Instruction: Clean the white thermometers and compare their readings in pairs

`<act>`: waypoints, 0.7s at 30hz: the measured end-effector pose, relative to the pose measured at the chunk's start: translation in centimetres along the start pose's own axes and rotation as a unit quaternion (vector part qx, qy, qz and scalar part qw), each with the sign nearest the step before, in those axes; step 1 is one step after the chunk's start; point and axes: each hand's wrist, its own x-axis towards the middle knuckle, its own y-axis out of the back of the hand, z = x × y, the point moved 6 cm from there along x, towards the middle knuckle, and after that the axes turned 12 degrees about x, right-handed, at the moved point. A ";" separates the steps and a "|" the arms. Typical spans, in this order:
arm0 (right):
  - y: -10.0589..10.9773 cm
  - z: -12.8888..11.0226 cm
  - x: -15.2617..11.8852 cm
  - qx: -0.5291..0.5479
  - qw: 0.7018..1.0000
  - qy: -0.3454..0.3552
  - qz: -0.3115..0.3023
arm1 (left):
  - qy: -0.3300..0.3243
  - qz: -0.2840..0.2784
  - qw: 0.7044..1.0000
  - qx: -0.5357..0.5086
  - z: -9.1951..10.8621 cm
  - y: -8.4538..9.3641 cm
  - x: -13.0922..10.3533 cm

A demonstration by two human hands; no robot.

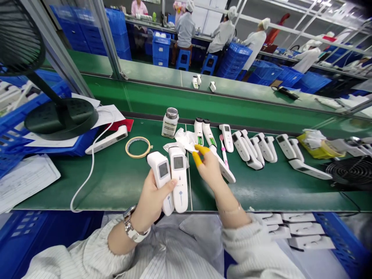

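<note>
My left hand [155,193] is closed around two white forehead thermometers, held side by side above the table's front edge. The left thermometer [161,178] tilts a little; the right thermometer [179,182] stands nearly straight, its grey screen facing me. Yellow finger cots cover two fingertips of my right hand [208,166], which are stretched out and slightly apart. Those tips are at the edge of a crumpled white tissue [186,138]; whether they touch it I cannot tell. Partly hidden behind my right hand, another thermometer [228,172] lies on the table.
Behind the tissue are a metal-capped bottle [170,123] and two thermometers with green inner parts [203,131]. A tape roll [137,147] lies left, near a fan [61,116]. Rightward are a pink toothbrush [223,151], several thermometers [252,149] and a yellow tray [319,149]. People work beyond.
</note>
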 end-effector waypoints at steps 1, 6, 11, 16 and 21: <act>-0.7 0.4 1.8 -0.017 1.000 0.008 -0.010 | -0.004 0.016 1.000 -0.001 0.3 0.5 0.2; -2.9 1.3 6.2 -0.039 0.998 0.015 -0.055 | -0.023 0.062 0.998 -0.002 1.4 2.6 0.5; 0.1 -2.1 2.6 0.041 0.998 0.029 -0.027 | -0.029 0.069 0.997 -0.012 1.6 3.5 1.1; 0.4 -8.0 -3.2 0.211 0.967 0.141 -0.011 | -0.003 0.031 0.999 -0.038 1.3 2.1 1.5; -1.1 -7.4 -4.2 0.106 0.979 0.172 0.038 | 0.004 0.014 0.999 -0.031 1.0 1.4 1.3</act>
